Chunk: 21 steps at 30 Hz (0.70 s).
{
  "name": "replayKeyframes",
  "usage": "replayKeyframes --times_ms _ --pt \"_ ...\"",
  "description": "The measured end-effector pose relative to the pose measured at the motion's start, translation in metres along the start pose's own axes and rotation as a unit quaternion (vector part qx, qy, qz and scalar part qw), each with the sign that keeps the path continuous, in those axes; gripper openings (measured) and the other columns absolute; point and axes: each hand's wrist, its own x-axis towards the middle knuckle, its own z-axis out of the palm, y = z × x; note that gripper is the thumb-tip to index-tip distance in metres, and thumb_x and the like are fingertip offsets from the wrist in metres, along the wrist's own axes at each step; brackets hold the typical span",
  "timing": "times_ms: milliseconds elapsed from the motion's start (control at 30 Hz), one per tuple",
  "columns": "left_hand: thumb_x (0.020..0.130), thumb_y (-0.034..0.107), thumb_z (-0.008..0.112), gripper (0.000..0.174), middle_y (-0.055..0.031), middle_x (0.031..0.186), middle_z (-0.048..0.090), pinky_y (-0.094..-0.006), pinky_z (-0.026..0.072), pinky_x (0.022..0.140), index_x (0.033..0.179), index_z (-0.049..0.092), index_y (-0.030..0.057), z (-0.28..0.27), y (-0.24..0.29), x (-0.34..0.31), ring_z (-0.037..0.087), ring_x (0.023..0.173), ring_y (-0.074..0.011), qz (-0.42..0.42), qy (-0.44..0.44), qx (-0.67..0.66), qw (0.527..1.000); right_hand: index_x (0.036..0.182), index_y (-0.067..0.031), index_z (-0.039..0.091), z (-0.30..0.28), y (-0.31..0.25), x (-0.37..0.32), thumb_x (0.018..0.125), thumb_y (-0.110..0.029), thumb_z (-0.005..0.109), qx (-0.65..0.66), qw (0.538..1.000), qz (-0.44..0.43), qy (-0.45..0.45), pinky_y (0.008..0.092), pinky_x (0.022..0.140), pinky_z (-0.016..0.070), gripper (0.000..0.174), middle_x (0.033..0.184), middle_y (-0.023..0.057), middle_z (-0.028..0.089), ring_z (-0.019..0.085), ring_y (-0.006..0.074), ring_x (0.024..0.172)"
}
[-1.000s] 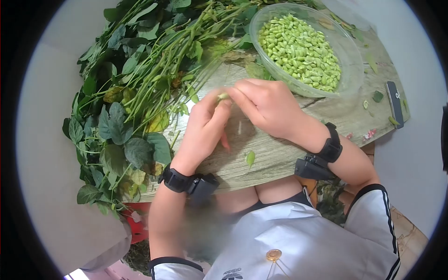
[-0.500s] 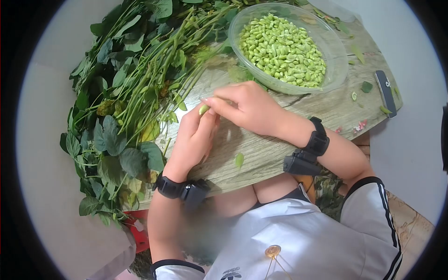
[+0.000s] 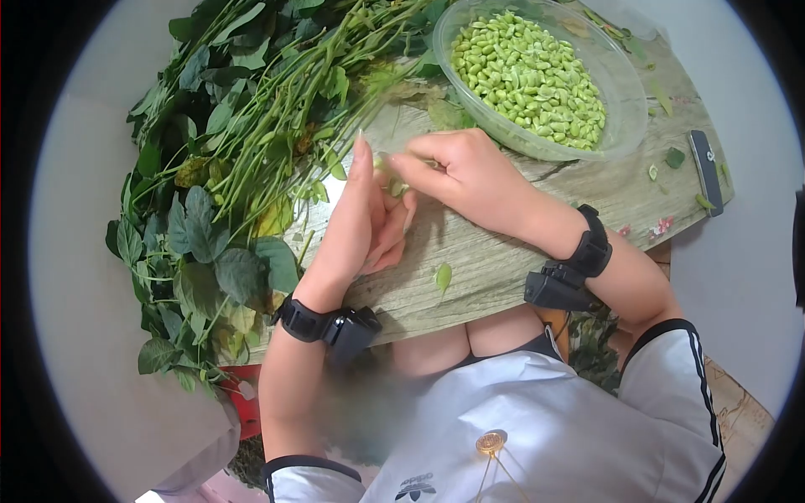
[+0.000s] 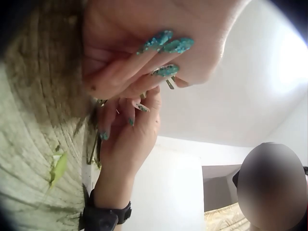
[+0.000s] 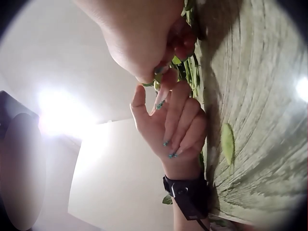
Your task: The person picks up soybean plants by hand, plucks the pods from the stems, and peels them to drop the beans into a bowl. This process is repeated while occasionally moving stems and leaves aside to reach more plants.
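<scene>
In the head view my left hand (image 3: 359,214) is raised over the table, thumb pointing up and apart, its fingers curled with a green bean pod (image 3: 396,188) at them. My right hand (image 3: 465,178) meets it from the right, thumb and forefinger pinching at the same pod. From the right wrist, bits of green pod (image 5: 158,77) show between the right fingertips and the left forefinger. The left wrist view has the left hand's teal-painted nails (image 4: 167,70) in front, which mostly cover the pod.
A clear plastic bowl (image 3: 625,134) of shelled green beans (image 3: 528,80) stands behind the right hand. Leafy bean stalks (image 3: 243,168) heap along the left. A loose pod (image 3: 443,277) lies near the table's front edge, and a dark phone-like slab (image 3: 707,172) at the right edge.
Half a second ago both hands pinched the pod together. Now the left thumb has lifted away and stands upright, the left palm has turned more open, and the right fingers have shifted slightly right.
</scene>
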Motion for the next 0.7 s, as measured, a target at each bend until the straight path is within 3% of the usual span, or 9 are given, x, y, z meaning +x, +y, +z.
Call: replayKeyframes --times_ms 100,200,267,300,333,400,467,633,700 --pt "0.099 0.060 0.031 0.063 0.0025 0.047 0.040 -0.0209 0.0224 0.025 0.119 0.044 0.0017 -0.006 -0.009 0.004 0.028 0.027 -0.0088 0.063 -0.013 0.037 0.997 0.072 0.0008 0.060 -0.001 -0.005 -0.001 0.094 -0.026 0.055 0.007 0.999 -0.033 0.018 0.0399 0.054 0.0423 0.035 0.061 0.0174 0.057 0.055 0.0322 0.055" --pt "0.101 0.057 0.030 0.056 0.0022 0.047 0.040 -0.0215 0.0218 0.026 0.112 0.048 0.0049 -0.002 -0.006 0.003 0.027 0.027 -0.0092 0.049 0.000 0.010 0.999 0.074 0.0017 0.060 -0.001 -0.005 0.000 0.094 -0.025 0.054 -0.010 1.000 -0.024 0.009 0.0384 0.055 0.0435 0.034 0.064 0.0171 0.059 0.056 0.0314 0.056" --pt "0.102 0.053 0.031 0.052 0.0022 0.047 0.039 -0.0217 0.0217 0.026 0.106 0.050 0.0051 -0.001 -0.005 0.002 0.027 0.028 -0.0088 0.048 0.000 0.013 0.999 0.077 0.0040 0.056 0.002 -0.001 0.000 0.096 -0.023 0.055 0.028 0.998 -0.039 0.026 0.0326 0.052 0.0373 0.033 0.060 0.0135 0.048 0.041 0.0183 0.054" --pt "0.103 0.049 0.032 0.048 0.0022 0.047 0.039 -0.0220 0.0216 0.027 0.100 0.051 0.0052 0.000 -0.005 0.001 0.027 0.028 -0.0083 0.043 -0.002 0.016 0.999 0.077 0.0040 0.056 0.000 -0.001 0.000 0.096 -0.023 0.055 0.028 0.998 -0.039 0.028 0.0326 0.052 0.0373 0.033 0.060 0.0135 0.048 0.041 0.0183 0.054" --pt "0.103 0.049 0.032 0.048 0.0022 0.047 0.039 -0.0220 0.0216 0.027 0.100 0.051 0.0052 0.002 -0.005 -0.001 0.027 0.028 -0.0083 0.042 -0.004 0.018 0.999 0.082 0.0042 0.059 -0.001 -0.003 -0.001 0.097 -0.022 0.054 0.035 0.998 -0.045 0.035 0.0322 0.052 0.0381 0.031 0.060 0.0133 0.050 0.043 0.0174 0.054" --pt "0.105 0.042 0.034 0.048 0.0025 0.051 0.037 -0.0198 0.0261 0.030 0.081 0.051 0.0041 0.005 -0.003 -0.006 0.028 0.032 -0.0048 0.104 -0.011 0.105 0.989 0.086 0.0044 0.062 -0.003 -0.007 -0.002 0.097 -0.022 0.053 0.042 0.997 -0.048 0.047 0.0318 0.052 0.0389 0.030 0.061 0.0132 0.052 0.045 0.0165 0.055" --pt "0.105 0.040 0.036 0.045 0.0026 0.052 0.038 -0.0195 0.0263 0.031 0.083 0.052 0.0040 0.005 -0.001 -0.009 0.028 0.033 -0.0044 0.107 -0.027 0.104 0.988 0.081 0.0015 0.066 -0.003 -0.013 -0.002 0.099 -0.024 0.049 0.057 0.995 -0.049 0.058 0.0331 0.056 0.0466 0.036 0.065 0.0117 0.065 0.061 0.0248 0.058" --pt "0.105 0.035 0.037 0.038 0.0019 0.055 0.041 -0.0194 0.0283 0.035 0.090 0.052 0.0036 0.008 0.007 -0.016 0.030 0.037 -0.0040 0.122 -0.055 0.144 0.980 0.080 0.0009 0.066 -0.004 -0.019 -0.003 0.100 -0.026 0.048 0.116 0.992 -0.013 0.043 0.0307 0.056 0.0466 0.038 0.064 0.0089 0.066 0.061 0.0201 0.057" --pt "0.104 0.027 0.035 0.031 0.0012 0.058 0.043 -0.0201 0.0303 0.037 0.091 0.051 0.0036 0.004 0.004 -0.015 0.032 0.038 -0.0048 0.117 -0.054 0.156 0.979 0.079 0.0009 0.066 -0.003 -0.016 -0.005 0.101 -0.026 0.048 0.130 0.991 -0.008 0.040 0.0304 0.055 0.0463 0.039 0.063 0.0087 0.066 0.061 0.0190 0.057"
